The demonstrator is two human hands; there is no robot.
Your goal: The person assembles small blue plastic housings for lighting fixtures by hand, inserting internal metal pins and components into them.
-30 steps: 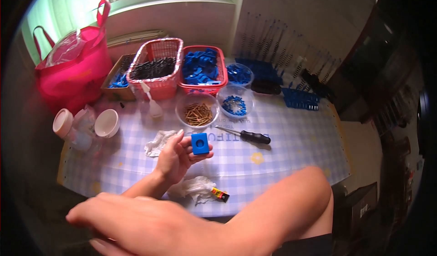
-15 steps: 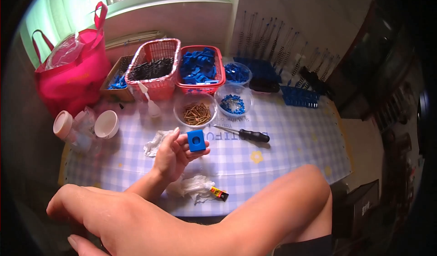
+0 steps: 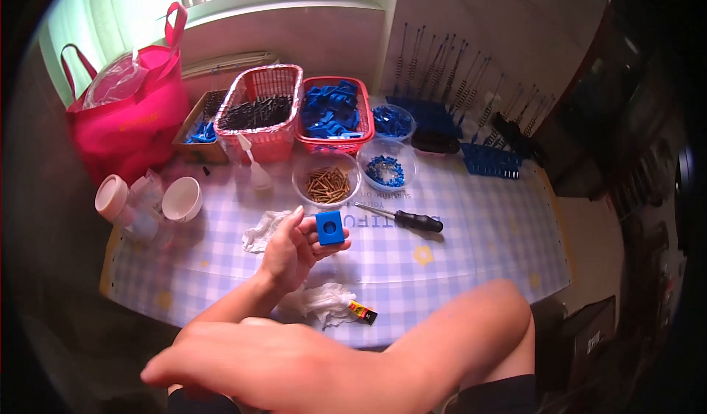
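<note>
A small blue block point(image 3: 339, 227) with a round hole in its face rests against the fingers of my left hand point(image 3: 286, 261). That hand is raised over the middle of the table, palm up, with its thumb beside the block. My right arm bends across the front of the view, elbow at the right. Low at the left, the right hand point(image 3: 243, 362) is close to the camera and blurred; its fingers are largely hidden. Just beyond the block stands a clear bowl of brass-coloured screws point(image 3: 328, 186). To its right lies a black-handled screwdriver point(image 3: 418, 221).
Crumpled white tissue point(image 3: 324, 303) and a small yellow-and-black tube point(image 3: 362, 312) lie near the front edge. Behind are a basket of black parts point(image 3: 258, 112), a red basket of blue pieces point(image 3: 331, 112), and a bowl of small blue parts point(image 3: 385, 172). A pink bag point(image 3: 132, 127) stands left.
My right hand has swung rightward and lower across the front. The left hand still holds the blue block; the whole view has shifted slightly.
</note>
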